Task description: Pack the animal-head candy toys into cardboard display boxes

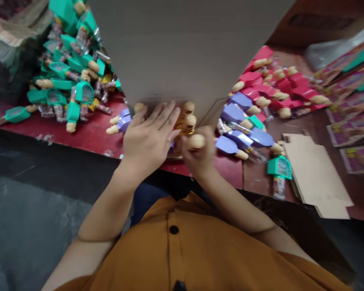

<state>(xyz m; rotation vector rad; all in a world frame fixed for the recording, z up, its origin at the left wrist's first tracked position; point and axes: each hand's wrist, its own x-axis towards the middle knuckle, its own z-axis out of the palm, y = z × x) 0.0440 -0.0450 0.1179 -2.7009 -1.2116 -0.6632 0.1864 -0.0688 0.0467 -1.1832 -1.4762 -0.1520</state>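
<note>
My left hand [147, 139] lies flat with its fingers stretched out over the opening of a cardboard box [185, 52], whose tall panel rises in front of me. My right hand [202, 159] is curled at the box's near right side, its fingers round a toy with a beige rounded end [197, 141]. Its lower part is hidden by the hand. Between the hands, several beige-ended toys [189, 120] with yellow-orange parts stand in a row inside the box. What lies beneath my left palm is hidden. Both hands are slightly blurred.
Teal toys with clear tubes [60, 68] are heaped at the left. Purple toys [235, 113] and pink toys [291, 85] lie to the right. Flat cardboard pieces [317, 173] and a single teal toy [279, 171] rest near the table's front edge. Printed packages [352, 97] stand far right.
</note>
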